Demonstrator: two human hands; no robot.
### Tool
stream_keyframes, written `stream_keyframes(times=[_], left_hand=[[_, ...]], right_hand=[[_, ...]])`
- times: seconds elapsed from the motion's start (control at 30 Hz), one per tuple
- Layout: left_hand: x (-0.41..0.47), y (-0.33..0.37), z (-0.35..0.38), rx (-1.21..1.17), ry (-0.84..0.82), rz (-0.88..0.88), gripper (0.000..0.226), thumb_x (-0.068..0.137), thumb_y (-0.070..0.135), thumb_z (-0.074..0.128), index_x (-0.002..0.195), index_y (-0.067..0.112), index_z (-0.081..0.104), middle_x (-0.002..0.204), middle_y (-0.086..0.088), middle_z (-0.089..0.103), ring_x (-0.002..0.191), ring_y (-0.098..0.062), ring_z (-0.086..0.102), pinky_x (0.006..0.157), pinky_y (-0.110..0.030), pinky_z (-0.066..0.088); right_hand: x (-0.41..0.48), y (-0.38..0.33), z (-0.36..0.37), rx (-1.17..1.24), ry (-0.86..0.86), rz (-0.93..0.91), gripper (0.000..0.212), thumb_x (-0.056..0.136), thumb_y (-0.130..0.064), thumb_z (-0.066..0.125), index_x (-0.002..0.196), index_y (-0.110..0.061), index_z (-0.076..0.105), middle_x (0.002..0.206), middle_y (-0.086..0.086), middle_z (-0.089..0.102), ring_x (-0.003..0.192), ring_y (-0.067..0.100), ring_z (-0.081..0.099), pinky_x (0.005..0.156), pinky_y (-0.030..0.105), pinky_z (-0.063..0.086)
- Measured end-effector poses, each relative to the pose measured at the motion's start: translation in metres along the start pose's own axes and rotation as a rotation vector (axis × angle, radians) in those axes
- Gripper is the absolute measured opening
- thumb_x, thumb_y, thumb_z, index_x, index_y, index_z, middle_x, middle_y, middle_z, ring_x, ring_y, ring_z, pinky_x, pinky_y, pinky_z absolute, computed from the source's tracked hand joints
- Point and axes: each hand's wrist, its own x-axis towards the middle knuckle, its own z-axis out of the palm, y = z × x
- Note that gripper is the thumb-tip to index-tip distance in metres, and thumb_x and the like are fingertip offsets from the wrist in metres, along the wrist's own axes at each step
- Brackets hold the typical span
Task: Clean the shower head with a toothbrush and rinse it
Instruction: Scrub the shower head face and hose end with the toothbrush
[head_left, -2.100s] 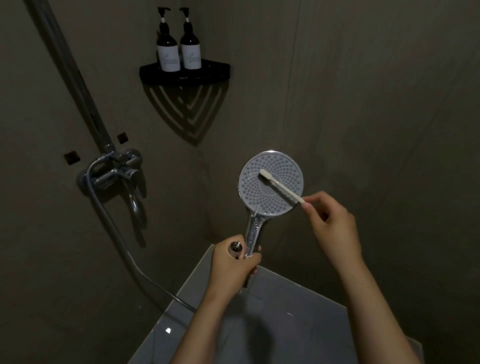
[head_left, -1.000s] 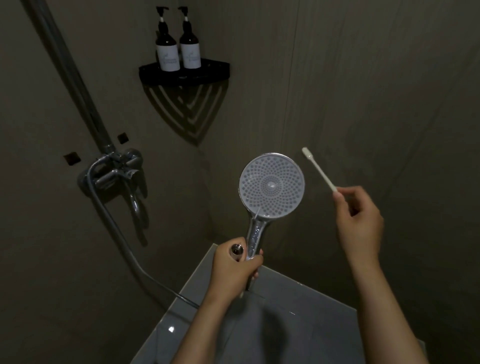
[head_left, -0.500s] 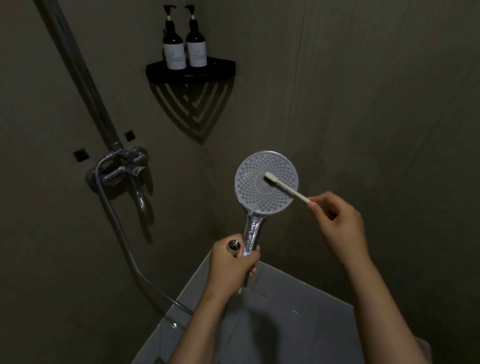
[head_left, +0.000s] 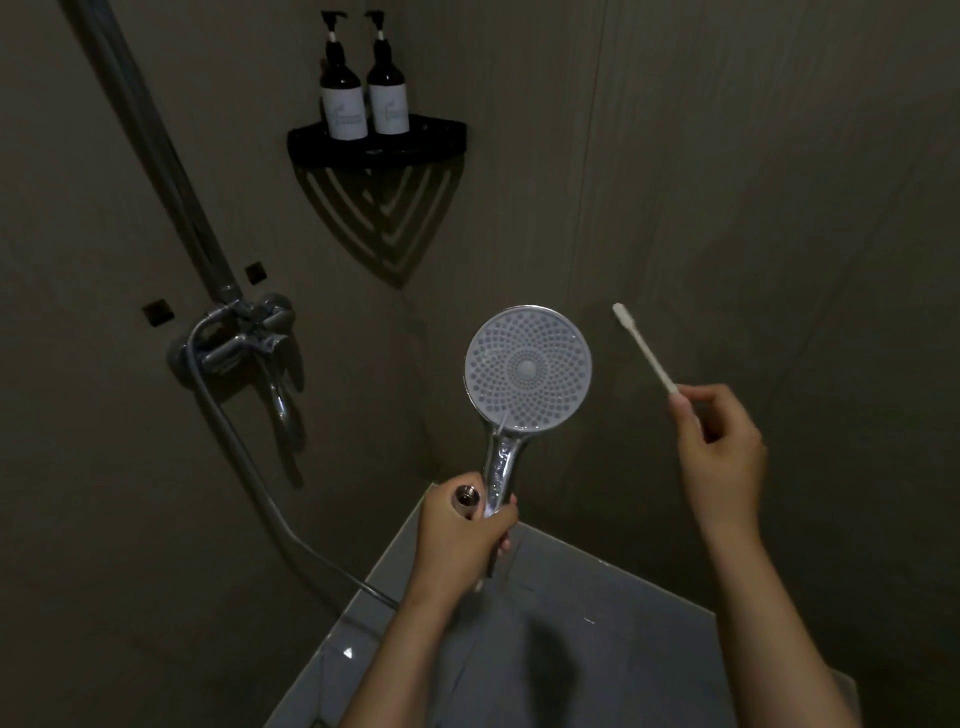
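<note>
A round shower head (head_left: 528, 368) with a pale dotted spray face and a chrome handle points its face toward me. My left hand (head_left: 462, 540) grips the bottom of the handle, beside a loose threaded hose end (head_left: 466, 499). My right hand (head_left: 719, 447) pinches the end of a white toothbrush (head_left: 644, 348). The brush is held up to the right of the shower head, its bristle end up and to the left, clear of the spray face.
A chrome mixer tap (head_left: 244, 343) with a riser pipe and a hose (head_left: 249, 467) is on the left wall. A black corner shelf (head_left: 376, 148) carries two pump bottles (head_left: 363, 98). Glossy grey floor (head_left: 571, 649) lies below my arms.
Half a second ago the toothbrush lay on the spray face; my right hand has now drawn it away to the right. My left hand holds the shower head as before.
</note>
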Motion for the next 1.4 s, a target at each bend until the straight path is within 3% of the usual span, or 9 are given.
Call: stream_keyframes(times=[0.2, 0.33, 0.53, 0.77, 0.83, 0.97, 1.13, 1.27, 1.4], left_hand=[[0.002, 0.000, -0.003, -0.021, -0.013, -0.015, 0.023, 0.075, -0.004, 0.070, 0.064, -0.008, 0.051, 0.048, -0.010, 0.049, 0.040, -0.017, 0.052, 0.046, -0.030, 0.042], [0.001, 0.000, -0.005, -0.026, -0.010, -0.016, 0.024, 0.076, -0.003, 0.071, 0.065, -0.009, 0.050, 0.051, -0.015, 0.050, 0.042, -0.020, 0.053, 0.049, -0.032, 0.043], [0.000, 0.000, -0.008, -0.003, 0.009, -0.012, 0.028, 0.075, -0.004, 0.071, 0.057, 0.008, 0.052, 0.046, -0.006, 0.052, 0.041, -0.019, 0.053, 0.045, -0.029, 0.044], [-0.001, 0.000, -0.008, -0.001, 0.031, -0.003, 0.034, 0.076, -0.003, 0.071, 0.055, 0.011, 0.048, 0.045, -0.006, 0.050, 0.040, -0.019, 0.053, 0.045, -0.027, 0.042], [-0.001, 0.001, -0.010, -0.006, 0.035, 0.011, 0.032, 0.076, -0.003, 0.070, 0.056, 0.008, 0.048, 0.047, -0.012, 0.050, 0.040, -0.018, 0.053, 0.045, -0.027, 0.041], [0.000, 0.003, -0.008, -0.005, 0.021, 0.020, 0.028, 0.077, -0.003, 0.070, 0.059, 0.003, 0.049, 0.046, -0.014, 0.050, 0.038, -0.016, 0.051, 0.042, -0.024, 0.042], [-0.002, 0.006, -0.005, -0.023, 0.009, 0.018, 0.027, 0.076, -0.003, 0.071, 0.060, -0.002, 0.049, 0.045, -0.012, 0.050, 0.038, -0.017, 0.051, 0.042, -0.025, 0.042], [-0.001, 0.005, -0.006, -0.036, 0.035, 0.016, 0.040, 0.076, -0.002, 0.071, 0.053, 0.012, 0.043, 0.043, -0.010, 0.048, 0.038, -0.018, 0.050, 0.043, -0.026, 0.040], [-0.002, 0.003, -0.007, -0.029, 0.039, 0.009, 0.039, 0.077, -0.001, 0.071, 0.053, 0.013, 0.043, 0.041, -0.007, 0.049, 0.037, -0.016, 0.048, 0.039, -0.023, 0.038]], right_hand=[[-0.012, -0.005, 0.019, -0.005, -0.309, -0.043, 0.006, 0.087, -0.022, 0.063, 0.083, -0.024, 0.067, 0.071, 0.005, 0.064, 0.068, 0.026, 0.058, 0.059, 0.039, 0.046], [-0.011, 0.000, 0.020, -0.108, -0.224, -0.047, 0.006, 0.087, -0.027, 0.063, 0.082, -0.026, 0.065, 0.063, 0.009, 0.059, 0.057, 0.025, 0.052, 0.051, 0.038, 0.042], [-0.016, -0.002, 0.019, -0.203, -0.046, 0.000, 0.008, 0.089, -0.027, 0.060, 0.084, -0.022, 0.065, 0.054, 0.003, 0.051, 0.049, 0.014, 0.044, 0.051, 0.030, 0.036], [-0.018, -0.001, 0.017, -0.184, 0.104, 0.055, 0.009, 0.091, -0.027, 0.055, 0.089, -0.022, 0.062, 0.065, 0.004, 0.060, 0.059, 0.024, 0.057, 0.058, 0.045, 0.050], [-0.017, 0.000, 0.013, -0.088, 0.092, 0.055, 0.007, 0.091, -0.023, 0.056, 0.089, -0.022, 0.063, 0.068, 0.004, 0.061, 0.060, 0.020, 0.056, 0.057, 0.041, 0.048], [-0.024, -0.013, 0.023, 0.069, -0.074, -0.055, 0.008, 0.089, -0.013, 0.062, 0.083, -0.018, 0.064, 0.065, -0.006, 0.058, 0.057, 0.003, 0.050, 0.052, 0.016, 0.037], [-0.034, -0.011, 0.036, -0.045, -0.136, -0.067, 0.006, 0.088, -0.024, 0.063, 0.082, -0.021, 0.065, 0.060, 0.002, 0.057, 0.053, 0.014, 0.048, 0.050, 0.031, 0.038], [-0.032, -0.008, 0.031, -0.138, -0.023, -0.048, 0.007, 0.088, -0.026, 0.062, 0.083, -0.022, 0.064, 0.050, -0.002, 0.044, 0.047, 0.009, 0.039, 0.048, 0.030, 0.035], [-0.032, -0.007, 0.026, -0.145, 0.047, 0.007, 0.008, 0.090, -0.025, 0.060, 0.084, -0.021, 0.064, 0.053, -0.005, 0.049, 0.049, 0.010, 0.045, 0.050, 0.030, 0.035]])
